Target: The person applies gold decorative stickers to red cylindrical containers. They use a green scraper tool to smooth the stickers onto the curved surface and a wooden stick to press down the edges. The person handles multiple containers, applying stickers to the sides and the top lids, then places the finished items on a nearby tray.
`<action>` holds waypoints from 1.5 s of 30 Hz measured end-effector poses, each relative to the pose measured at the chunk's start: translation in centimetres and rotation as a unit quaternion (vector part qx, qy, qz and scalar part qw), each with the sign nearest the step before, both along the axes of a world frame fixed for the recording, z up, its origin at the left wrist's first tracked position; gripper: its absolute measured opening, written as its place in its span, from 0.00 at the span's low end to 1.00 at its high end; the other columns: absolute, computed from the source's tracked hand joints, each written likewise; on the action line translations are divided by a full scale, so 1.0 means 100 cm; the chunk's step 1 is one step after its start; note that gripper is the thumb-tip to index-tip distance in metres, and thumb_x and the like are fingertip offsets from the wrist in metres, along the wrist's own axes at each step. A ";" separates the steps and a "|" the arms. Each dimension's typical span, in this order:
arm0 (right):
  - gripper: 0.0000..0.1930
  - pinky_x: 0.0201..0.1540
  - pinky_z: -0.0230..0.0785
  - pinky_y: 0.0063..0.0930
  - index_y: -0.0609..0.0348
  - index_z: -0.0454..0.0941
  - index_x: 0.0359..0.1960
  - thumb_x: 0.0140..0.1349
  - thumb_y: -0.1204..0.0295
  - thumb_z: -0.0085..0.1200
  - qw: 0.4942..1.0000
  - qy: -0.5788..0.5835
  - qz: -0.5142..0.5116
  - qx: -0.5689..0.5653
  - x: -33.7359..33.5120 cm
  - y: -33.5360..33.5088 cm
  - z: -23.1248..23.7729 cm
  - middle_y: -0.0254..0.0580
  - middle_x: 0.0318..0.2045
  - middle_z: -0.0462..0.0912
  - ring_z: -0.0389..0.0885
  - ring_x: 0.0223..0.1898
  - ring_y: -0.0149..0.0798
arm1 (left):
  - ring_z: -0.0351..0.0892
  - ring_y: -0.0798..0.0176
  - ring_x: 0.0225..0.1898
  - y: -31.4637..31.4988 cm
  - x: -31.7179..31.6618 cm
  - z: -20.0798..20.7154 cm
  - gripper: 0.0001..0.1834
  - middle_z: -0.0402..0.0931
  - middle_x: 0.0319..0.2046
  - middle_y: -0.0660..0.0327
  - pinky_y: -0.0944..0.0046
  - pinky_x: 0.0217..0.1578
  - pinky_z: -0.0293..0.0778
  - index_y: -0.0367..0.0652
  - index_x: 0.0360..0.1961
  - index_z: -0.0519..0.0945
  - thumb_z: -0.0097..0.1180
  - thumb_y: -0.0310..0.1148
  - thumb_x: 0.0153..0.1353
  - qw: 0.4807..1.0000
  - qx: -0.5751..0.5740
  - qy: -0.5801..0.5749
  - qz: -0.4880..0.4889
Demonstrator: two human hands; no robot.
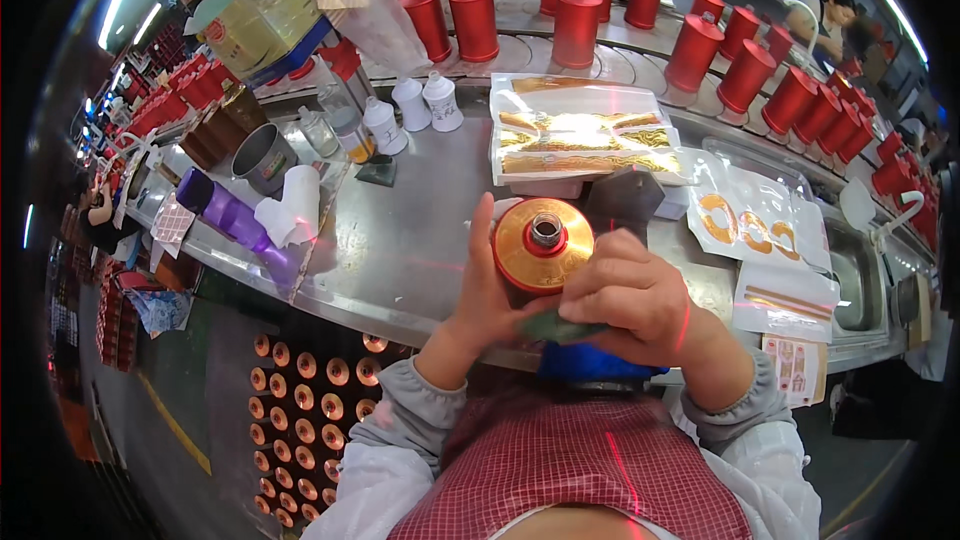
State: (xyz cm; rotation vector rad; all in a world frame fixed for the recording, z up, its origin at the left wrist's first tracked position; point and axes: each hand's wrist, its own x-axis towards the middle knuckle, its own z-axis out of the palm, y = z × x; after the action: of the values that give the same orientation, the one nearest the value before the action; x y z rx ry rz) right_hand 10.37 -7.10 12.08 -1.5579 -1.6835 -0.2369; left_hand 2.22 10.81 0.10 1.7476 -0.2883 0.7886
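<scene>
A red bottle with a gold shoulder [516, 252] and a bare threaded metal neck stands upright between my hands, close to the table's near edge. My left hand [474, 295] grips it from the left, one finger stretched up along its side. At its right and near side, my right hand [635, 298] is closed around a flat dark-green piece [560, 328], perhaps a scraper, pressed against or very near the bottle. The bottle's lower body is hidden by my hands.
Sheets of gold decals [585, 130] lie beyond the bottle; more decals [745, 225] lie right, before a sink [857, 270]. Red bottles [577, 28] line a curved conveyor. White bottles [443, 102], a metal cup [265, 158] and a purple flask [235, 215] stand left. Gold-topped bottles [305, 400] sit below.
</scene>
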 end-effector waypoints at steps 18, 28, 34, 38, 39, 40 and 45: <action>0.16 0.47 0.73 0.23 0.65 0.73 0.54 0.65 0.81 0.49 0.929 0.308 -0.192 0.067 0.018 -0.021 -0.059 0.44 0.53 0.77 0.78 0.49 0.31 | 0.65 0.49 0.58 0.001 -0.022 0.021 0.32 0.70 0.54 0.54 0.36 0.64 0.51 0.46 0.53 0.69 0.69 0.43 0.50 0.911 0.310 -0.130 0.237; 0.37 0.63 0.62 0.39 0.62 0.61 0.66 0.54 0.72 0.63 0.955 0.241 -0.130 -0.112 0.005 -0.008 -0.081 0.53 0.61 0.69 0.69 0.61 0.52 | 0.63 0.44 0.61 -0.004 -0.021 0.005 0.50 0.66 0.57 0.45 0.43 0.64 0.56 0.36 0.66 0.53 0.68 0.49 0.52 0.985 0.088 -0.025 0.145; 0.41 0.54 0.67 0.37 0.64 0.56 0.68 0.55 0.65 0.65 0.967 0.205 -0.149 -0.032 0.000 -0.031 -0.048 0.55 0.52 0.74 0.73 0.51 0.53 | 0.69 0.53 0.59 -0.016 0.014 0.062 0.55 0.64 0.59 0.46 0.56 0.58 0.68 0.33 0.68 0.47 0.71 0.45 0.51 0.998 -0.047 0.019 -0.027; 0.37 0.49 0.70 0.33 0.68 0.60 0.66 0.60 0.59 0.61 0.939 0.280 -0.192 -0.060 -0.009 -0.068 -0.039 0.58 0.47 0.77 0.79 0.46 0.48 | 0.77 0.67 0.45 -0.039 0.028 0.079 0.34 0.76 0.46 0.56 0.66 0.46 0.75 0.36 0.58 0.65 0.61 0.49 0.61 0.915 -0.264 0.217 -0.215; 0.37 0.51 0.69 0.33 0.69 0.60 0.66 0.61 0.58 0.59 0.926 0.312 -0.202 -0.066 -0.009 -0.076 -0.047 0.59 0.49 0.77 0.79 0.49 0.49 | 0.78 0.68 0.44 -0.049 0.032 0.069 0.32 0.76 0.45 0.56 0.67 0.45 0.75 0.37 0.57 0.66 0.59 0.49 0.62 0.886 -0.306 0.269 -0.222; 0.37 0.53 0.69 0.33 0.70 0.60 0.65 0.62 0.57 0.58 0.913 0.343 -0.210 -0.071 -0.010 -0.082 -0.056 0.60 0.50 0.77 0.78 0.51 0.49 | 0.78 0.68 0.43 -0.057 0.035 0.060 0.30 0.76 0.45 0.57 0.67 0.44 0.76 0.37 0.56 0.68 0.58 0.49 0.62 0.853 -0.345 0.320 -0.227; 0.37 0.59 0.65 0.35 0.74 0.60 0.64 0.64 0.56 0.56 0.872 0.411 -0.248 -0.091 0.004 -0.092 -0.077 0.65 0.56 0.73 0.74 0.58 0.52 | 0.79 0.67 0.42 -0.069 0.061 0.025 0.28 0.77 0.44 0.57 0.66 0.44 0.76 0.38 0.55 0.69 0.56 0.50 0.64 0.837 -0.354 0.340 -0.240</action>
State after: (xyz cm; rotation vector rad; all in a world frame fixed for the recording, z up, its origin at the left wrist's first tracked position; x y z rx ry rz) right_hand 10.78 -16.31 4.35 -1.8465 -0.6419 0.3140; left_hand 8.37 3.88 2.63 1.0641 0.0630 -0.1358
